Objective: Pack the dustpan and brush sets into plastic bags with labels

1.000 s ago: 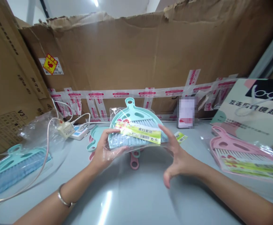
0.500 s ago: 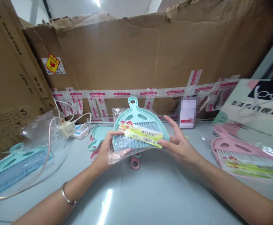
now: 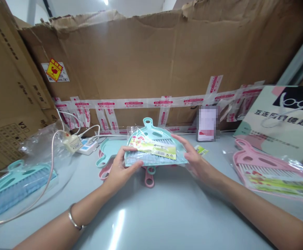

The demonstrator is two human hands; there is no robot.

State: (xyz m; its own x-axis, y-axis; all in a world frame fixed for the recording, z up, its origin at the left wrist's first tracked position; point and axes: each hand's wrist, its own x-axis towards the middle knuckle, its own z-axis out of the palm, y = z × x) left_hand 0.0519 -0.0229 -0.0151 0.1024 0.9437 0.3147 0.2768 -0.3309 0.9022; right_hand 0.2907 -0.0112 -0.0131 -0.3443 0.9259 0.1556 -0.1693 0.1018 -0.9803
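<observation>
A teal dustpan (image 3: 148, 130) with a blue-bristled brush is held up in a clear plastic bag, handle pointing away from me. A yellow-green label card (image 3: 154, 147) lies across the brush inside the bag. My left hand (image 3: 121, 168) grips the set's left front edge, thumb and fingers closed on it. At the right edge my right hand (image 3: 197, 159) holds the bag, index finger stretched along the pan's rim. Under the held set are another teal dustpan (image 3: 111, 147) and a pink dustpan handle (image 3: 149, 180), both partly hidden.
To the left lies a bagged teal dustpan set (image 3: 18, 180) beside a cable and a power strip (image 3: 88, 147). A bagged pink dustpan set (image 3: 263, 159) is at the right, in front of a printed board (image 3: 284, 128). A phone (image 3: 206, 125) stands against the large cardboard box (image 3: 141, 62).
The held dustpan set has come down and tilted flatter. My right hand has closed in on its right edge, and my left thumb now lies over the front edge.
</observation>
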